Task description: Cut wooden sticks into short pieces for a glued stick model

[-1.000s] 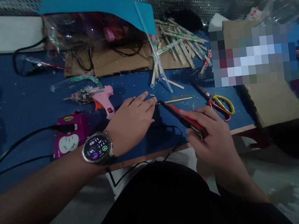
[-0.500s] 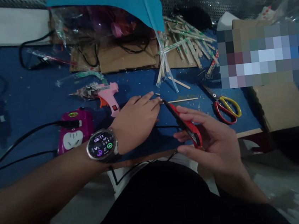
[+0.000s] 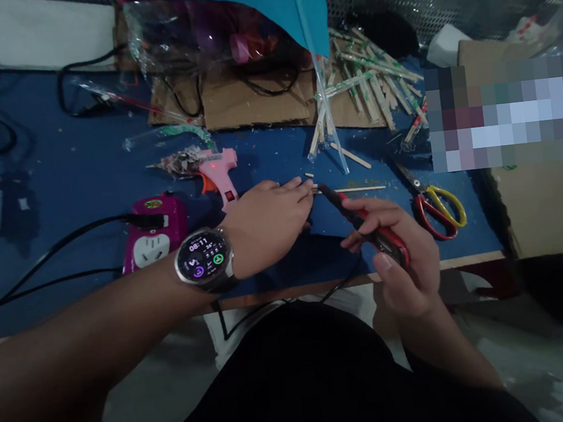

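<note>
My left hand [image 3: 269, 219], with a smartwatch [image 3: 203, 259] on the wrist, lies flat on the blue table [image 3: 78, 192] with its fingertips pressing the end of a thin wooden stick [image 3: 354, 190]. My right hand [image 3: 399, 252] is closed round the red handles of a pair of cutters [image 3: 371, 228]. The cutters' dark tip points at the stick, right beside my left fingertips. A short cut piece of stick [image 3: 308, 175] lies just beyond those fingers.
A pink glue gun [image 3: 214, 168] and a magenta power strip [image 3: 153, 234] with a plugged-in black cable sit to the left. Yellow-and-red scissors [image 3: 434, 205] lie to the right. Several wrapped wooden sticks [image 3: 363, 81], cardboard, plastic bags and blue paper fill the back.
My right hand closed round the cutter handles after opening them, and the tip stays at the stick. My left hand kept pressing the stick. The view shifted slightly left.
</note>
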A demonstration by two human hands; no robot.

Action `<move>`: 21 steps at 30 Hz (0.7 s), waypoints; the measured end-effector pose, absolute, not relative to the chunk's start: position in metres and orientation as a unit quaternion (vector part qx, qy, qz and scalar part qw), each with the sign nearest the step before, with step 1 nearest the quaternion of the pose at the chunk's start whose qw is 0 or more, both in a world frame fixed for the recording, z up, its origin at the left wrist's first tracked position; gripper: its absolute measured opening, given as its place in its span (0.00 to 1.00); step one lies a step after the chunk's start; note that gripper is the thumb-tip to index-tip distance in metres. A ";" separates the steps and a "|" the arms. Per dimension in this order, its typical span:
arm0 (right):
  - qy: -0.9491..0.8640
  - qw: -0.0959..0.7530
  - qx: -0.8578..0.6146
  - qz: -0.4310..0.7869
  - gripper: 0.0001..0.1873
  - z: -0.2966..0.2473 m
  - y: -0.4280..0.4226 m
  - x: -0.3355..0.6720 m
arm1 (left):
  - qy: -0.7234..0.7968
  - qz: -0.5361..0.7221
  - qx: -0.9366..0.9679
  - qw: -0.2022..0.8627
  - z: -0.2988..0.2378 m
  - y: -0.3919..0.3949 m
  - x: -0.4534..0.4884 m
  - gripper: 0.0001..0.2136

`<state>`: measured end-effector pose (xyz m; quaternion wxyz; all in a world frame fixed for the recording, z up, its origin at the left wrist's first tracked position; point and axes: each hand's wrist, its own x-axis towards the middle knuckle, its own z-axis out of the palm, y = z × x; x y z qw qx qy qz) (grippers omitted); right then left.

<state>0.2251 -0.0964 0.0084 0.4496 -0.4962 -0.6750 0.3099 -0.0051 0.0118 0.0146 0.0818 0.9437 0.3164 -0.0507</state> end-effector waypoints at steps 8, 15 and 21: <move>-0.651 0.393 -0.531 0.373 0.07 0.018 -0.104 0.214 | 0.322 -0.051 0.941 0.089 0.018 0.010 -0.004 0.27; -0.653 0.427 -0.533 0.328 0.08 0.009 -0.100 0.212 | 0.326 -0.048 0.941 0.083 0.017 0.011 -0.004 0.26; -0.674 0.415 -0.530 0.305 0.10 0.008 -0.095 0.207 | 0.325 -0.070 0.941 0.070 0.020 0.010 -0.003 0.26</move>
